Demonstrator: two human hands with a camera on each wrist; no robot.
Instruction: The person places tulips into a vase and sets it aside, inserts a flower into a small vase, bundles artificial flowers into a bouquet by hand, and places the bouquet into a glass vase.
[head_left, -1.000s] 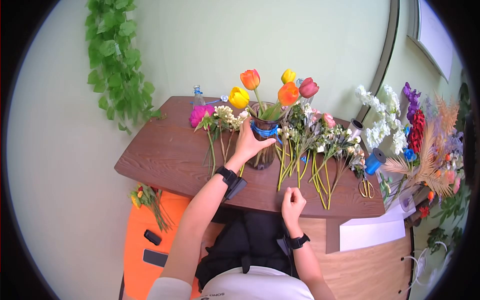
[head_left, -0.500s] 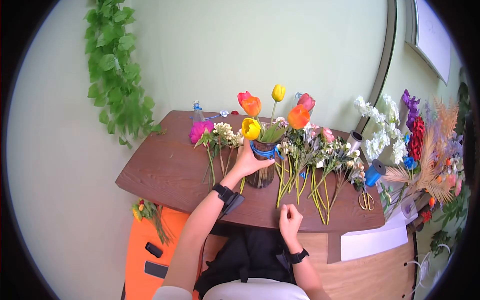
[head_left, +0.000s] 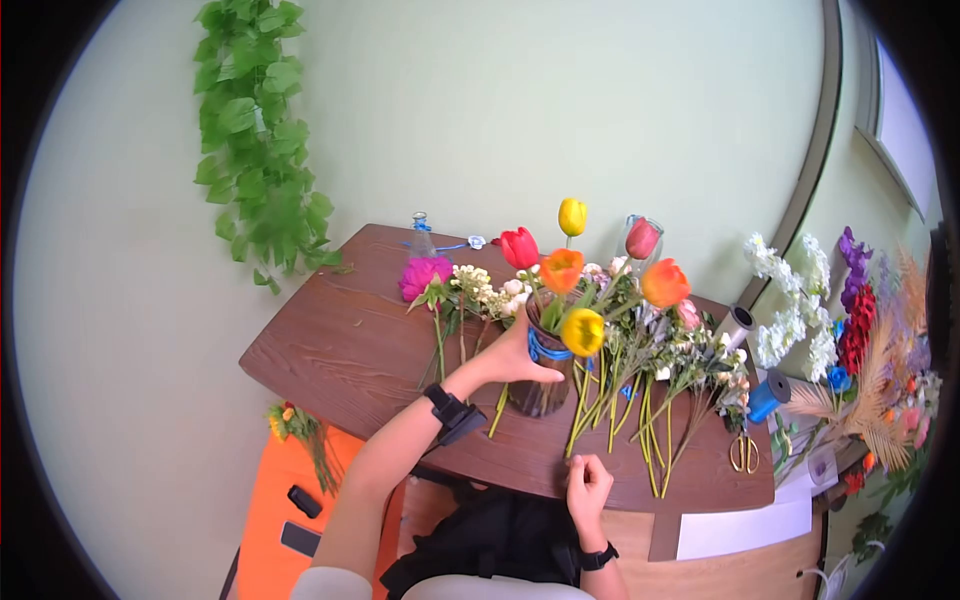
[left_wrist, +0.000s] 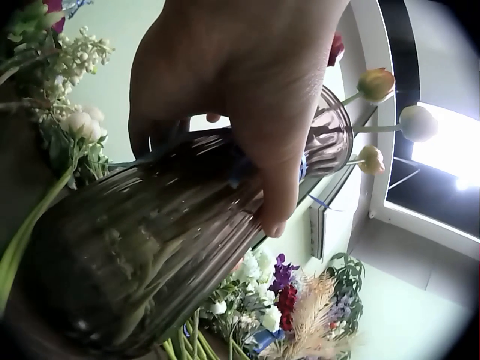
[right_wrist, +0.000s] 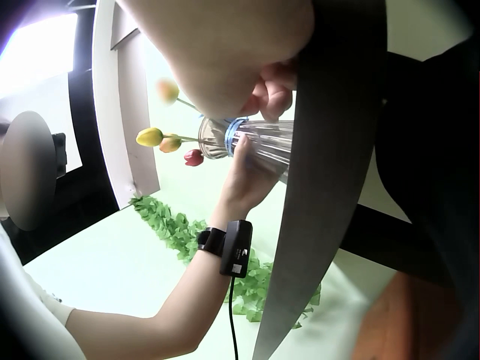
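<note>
Head view: the right hand [head_left: 590, 485] is nearest, in front of the vase [head_left: 540, 398], grip clenched. Scissors [head_left: 744, 453] lie right of the vase on the tabletop [head_left: 330, 320]. The left hand [head_left: 515, 355] has its grip grasping the vase, which stands on the tabletop and contains tulips [head_left: 563, 270]. The bottle [head_left: 422, 242] stands beyond, left of the vase. Farthest, the leafy vine [head_left: 245, 130] hangs against the wall.

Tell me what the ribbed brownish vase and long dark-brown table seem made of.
The vase looks like glossy tinted glass, perhaps plastic: stems show through and highlights streak it. The table looks like satin-finished wood or wood-look laminate, by its grain.
</note>
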